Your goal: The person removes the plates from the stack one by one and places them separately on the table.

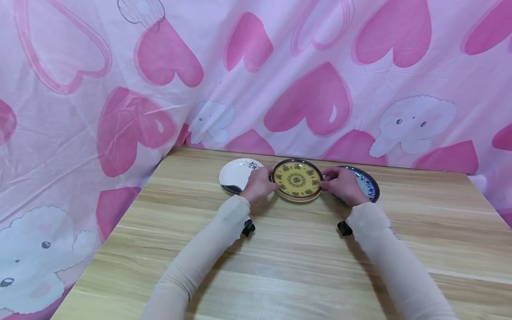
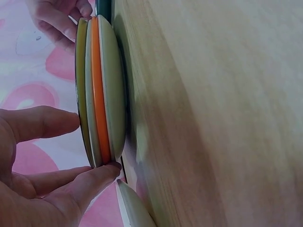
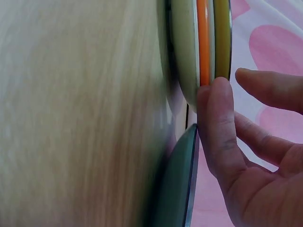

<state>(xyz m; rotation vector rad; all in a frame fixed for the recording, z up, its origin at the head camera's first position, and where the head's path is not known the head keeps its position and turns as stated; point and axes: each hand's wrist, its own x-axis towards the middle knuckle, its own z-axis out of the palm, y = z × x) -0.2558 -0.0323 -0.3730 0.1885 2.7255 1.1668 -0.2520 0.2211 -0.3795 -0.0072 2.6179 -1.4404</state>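
Observation:
A stack of round plates sits between my hands, its top a yellow plate [image 1: 297, 178] with a dark rim and brown pattern. In the left wrist view, an orange-edged plate [image 2: 98, 94] and a pale bottom plate [image 2: 113, 90] lie beneath it. My left hand [image 1: 258, 186] holds the stack's left edge, fingertips on the rims. At the opposite edge, my right hand [image 1: 344, 186] grips the stack; its fingertips [image 3: 220, 92] press the plate edges. Whether the stack touches the table cannot be told.
A white plate [image 1: 234, 174] with a black floral pattern lies left of the stack, partly behind my left hand. Right of it is a blue-patterned plate [image 1: 369, 184], partly covered by my right hand. The wooden table [image 1: 288, 266] meets a pink heart-printed cloth [image 1: 308, 102] at the back.

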